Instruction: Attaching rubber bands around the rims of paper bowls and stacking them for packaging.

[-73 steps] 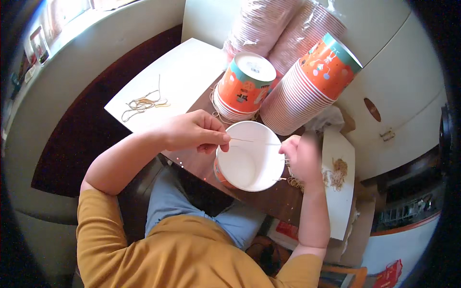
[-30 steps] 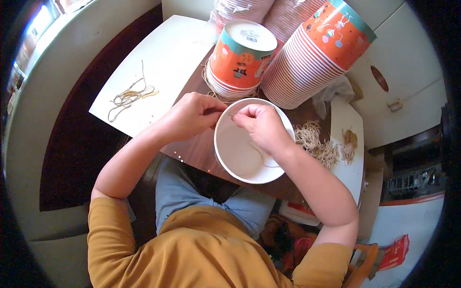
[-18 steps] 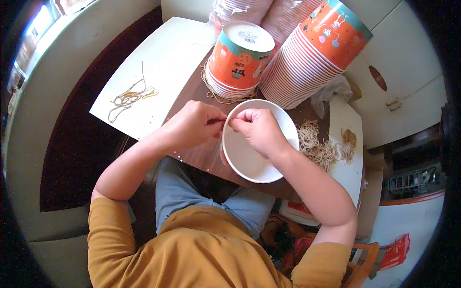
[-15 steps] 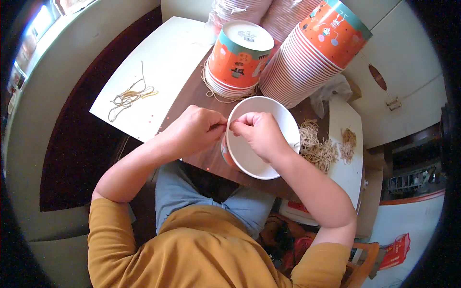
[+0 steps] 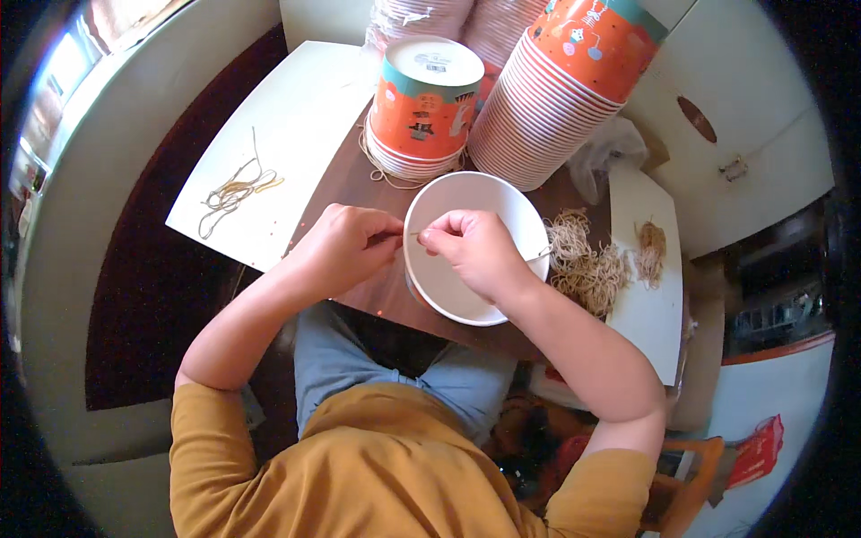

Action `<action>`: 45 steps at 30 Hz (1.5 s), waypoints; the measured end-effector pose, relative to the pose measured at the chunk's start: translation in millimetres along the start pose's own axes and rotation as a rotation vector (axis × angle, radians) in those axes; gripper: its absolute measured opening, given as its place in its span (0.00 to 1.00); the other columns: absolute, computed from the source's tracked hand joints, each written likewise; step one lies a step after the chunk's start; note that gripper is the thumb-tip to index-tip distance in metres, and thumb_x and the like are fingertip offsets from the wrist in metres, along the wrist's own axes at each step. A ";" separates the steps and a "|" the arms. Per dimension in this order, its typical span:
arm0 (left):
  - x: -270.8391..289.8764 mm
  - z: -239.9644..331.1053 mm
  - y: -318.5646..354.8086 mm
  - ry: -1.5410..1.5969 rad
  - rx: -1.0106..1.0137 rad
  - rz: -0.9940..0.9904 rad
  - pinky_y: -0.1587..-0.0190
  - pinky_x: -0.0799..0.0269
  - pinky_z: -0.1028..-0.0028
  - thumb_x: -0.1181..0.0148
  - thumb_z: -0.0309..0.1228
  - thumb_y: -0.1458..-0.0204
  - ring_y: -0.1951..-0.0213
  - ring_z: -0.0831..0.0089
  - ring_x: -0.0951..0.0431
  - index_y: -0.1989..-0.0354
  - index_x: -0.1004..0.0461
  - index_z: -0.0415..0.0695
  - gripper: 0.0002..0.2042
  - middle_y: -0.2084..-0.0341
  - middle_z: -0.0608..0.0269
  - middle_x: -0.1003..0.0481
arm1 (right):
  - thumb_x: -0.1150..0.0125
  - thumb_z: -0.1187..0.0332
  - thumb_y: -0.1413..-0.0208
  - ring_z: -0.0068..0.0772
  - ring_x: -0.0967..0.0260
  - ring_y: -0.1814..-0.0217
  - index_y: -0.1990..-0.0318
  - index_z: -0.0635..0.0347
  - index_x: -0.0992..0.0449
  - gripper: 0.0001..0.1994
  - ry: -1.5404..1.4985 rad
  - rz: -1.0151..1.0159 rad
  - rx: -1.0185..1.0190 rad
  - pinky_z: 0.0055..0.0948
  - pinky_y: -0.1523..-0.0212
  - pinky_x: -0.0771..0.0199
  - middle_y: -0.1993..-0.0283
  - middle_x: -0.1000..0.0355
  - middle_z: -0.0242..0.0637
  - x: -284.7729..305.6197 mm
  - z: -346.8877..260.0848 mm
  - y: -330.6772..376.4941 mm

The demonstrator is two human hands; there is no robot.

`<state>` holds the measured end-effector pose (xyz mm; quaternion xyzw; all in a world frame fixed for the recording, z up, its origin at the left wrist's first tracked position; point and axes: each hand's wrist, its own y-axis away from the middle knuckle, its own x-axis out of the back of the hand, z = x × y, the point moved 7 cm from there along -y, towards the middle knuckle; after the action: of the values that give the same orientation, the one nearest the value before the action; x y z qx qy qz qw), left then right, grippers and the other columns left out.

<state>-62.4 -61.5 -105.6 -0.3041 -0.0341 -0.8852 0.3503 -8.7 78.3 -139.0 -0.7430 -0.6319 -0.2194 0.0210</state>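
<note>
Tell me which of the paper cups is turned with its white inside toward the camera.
The white-inside cup between the left hand and right hand. The stacked orange cups behind it show printed outsides and closed bases.

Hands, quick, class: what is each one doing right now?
Left hand: pinched shut on a thin string at the white cup rim.
Right hand: pinched shut on the same string, over the cup.

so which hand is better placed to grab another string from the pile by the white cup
Right. The right hand sits over the white cup, next to the string pile; the left hand is on the cup's far side.
</note>
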 end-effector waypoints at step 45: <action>-18.9 26.2 58.4 0.872 0.059 -0.211 0.57 0.26 0.78 0.40 0.24 0.46 0.63 0.79 0.23 0.58 0.25 0.34 0.09 0.67 0.64 0.22 | 0.40 0.65 0.51 0.48 0.30 0.64 0.69 0.61 0.27 0.09 0.721 -0.393 0.755 0.43 0.63 0.30 0.69 0.30 0.44 -18.8 -115.6 80.3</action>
<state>-0.7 -87.0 -103.8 0.1125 0.0606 -0.9602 0.2482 30.9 9.0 -21.6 -0.4301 -0.7462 -0.2180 0.4591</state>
